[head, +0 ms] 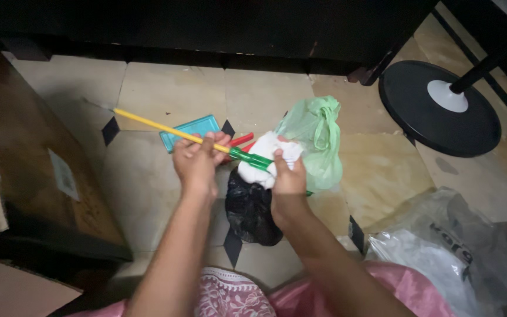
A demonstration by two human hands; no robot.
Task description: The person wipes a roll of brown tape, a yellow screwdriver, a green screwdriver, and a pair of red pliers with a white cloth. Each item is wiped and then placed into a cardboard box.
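Now — left hand [198, 157] clamped on yellow stick [165, 127] | right hand [287, 176] gripping white cloth [262, 164] (wrapped around green end [252, 158])

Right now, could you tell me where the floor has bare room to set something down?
Bare tile lies between the brown cardboard box and the black plastic bag, and between the green plastic bag and the black round stand base. It is crowded under the hands, where the bags, the teal flat tray and red sticks cluster.
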